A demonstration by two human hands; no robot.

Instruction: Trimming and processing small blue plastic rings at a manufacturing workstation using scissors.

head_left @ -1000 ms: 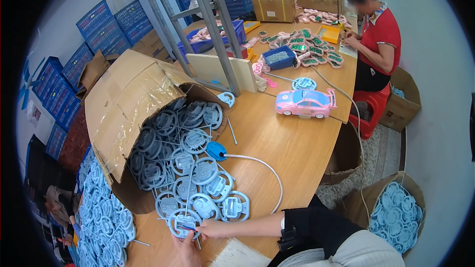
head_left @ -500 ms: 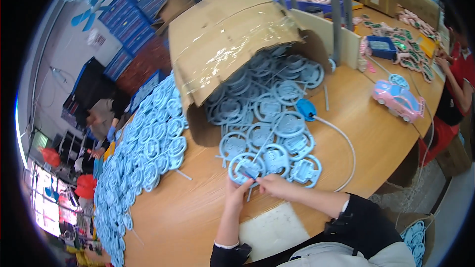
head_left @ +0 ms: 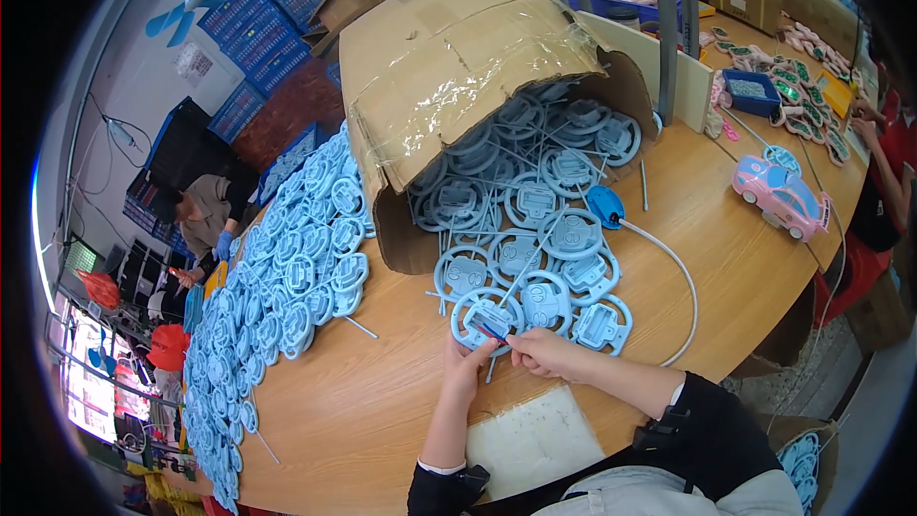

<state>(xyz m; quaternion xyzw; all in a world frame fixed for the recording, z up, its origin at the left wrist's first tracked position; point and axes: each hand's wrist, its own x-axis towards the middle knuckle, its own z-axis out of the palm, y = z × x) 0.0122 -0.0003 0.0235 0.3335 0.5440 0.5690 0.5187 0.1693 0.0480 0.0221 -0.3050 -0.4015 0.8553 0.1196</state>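
Note:
A light-blue plastic toy steering wheel (head_left: pixel 475 306) is tilted up at the near edge of the pile, and my left hand (head_left: pixel 462 359) grips its lower rim. Beside it, my right hand (head_left: pixel 543 354) is closed on a thin red-and-blue piece (head_left: pixel 492 333) lying across the wheel's hub. Its exact kind is too small to make out. A thin stem hangs below the wheel, between my hands. Several similar wheels (head_left: pixel 547 303) touch this one, spilling from a cardboard box (head_left: pixel 449 57) tipped on its side.
A second heap of blue wheels (head_left: pixel 296 258) covers the table's left. A blue oval device (head_left: pixel 605 205) with a white cable lies right of the pile. A pink toy car (head_left: pixel 781 197) stands farther right. A white sheet (head_left: pixel 535 441) lies before me. Co-workers sit left and right.
The whole view has shifted slightly. My hands stay at the same wheel, and the red-and-blue piece shows more clearly. At left, a co-worker's head and gloved hand have come into clearer view.

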